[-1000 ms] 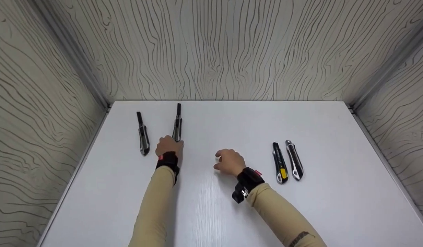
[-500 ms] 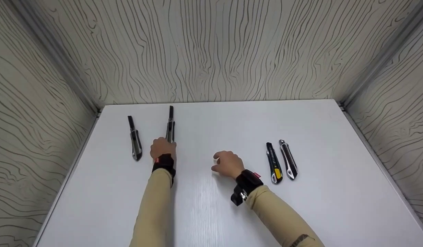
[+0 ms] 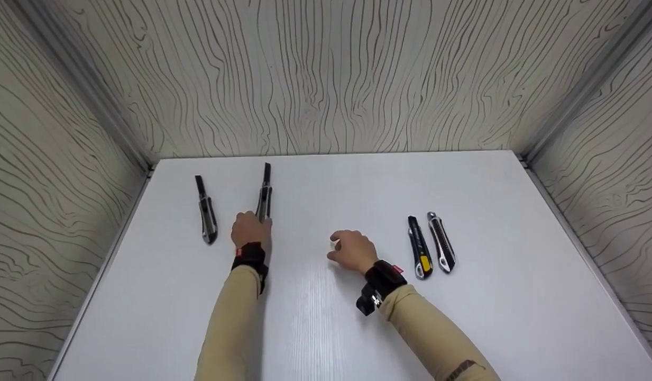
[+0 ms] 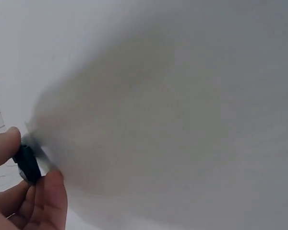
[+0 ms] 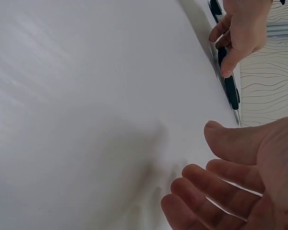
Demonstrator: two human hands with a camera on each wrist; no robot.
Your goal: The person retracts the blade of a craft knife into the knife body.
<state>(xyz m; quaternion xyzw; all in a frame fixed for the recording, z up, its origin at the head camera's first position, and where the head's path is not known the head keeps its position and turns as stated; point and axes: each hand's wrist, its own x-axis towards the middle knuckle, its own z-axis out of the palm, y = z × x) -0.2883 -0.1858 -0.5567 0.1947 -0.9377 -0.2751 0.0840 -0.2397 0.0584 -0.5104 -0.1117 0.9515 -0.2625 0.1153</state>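
My left hand (image 3: pixel 250 231) grips the rear of a grey and black utility knife (image 3: pixel 265 198), its dark blade extended toward the back wall. In the left wrist view the knife (image 4: pixel 28 163) shows end-on between thumb and fingers. To its left lies a similar utility knife (image 3: pixel 208 219), blade also out. My right hand (image 3: pixel 354 250) hovers over the middle of the table, fingers loosely bent and holding nothing. Nearest to it is a black utility knife with a yellow patch (image 3: pixel 421 251). Close beside that one lies a silver and black utility knife (image 3: pixel 442 243); no blade shows on either.
The white tabletop (image 3: pixel 326 328) carries the knives. A wood-grain panel (image 3: pixel 326 79) stands along the back edge, and similar panels flank both sides.
The head view has shifted slightly, moving the scene a little left. The held utility knife's tip has swung slightly right of the knife beside it. My right hand stays about the same.
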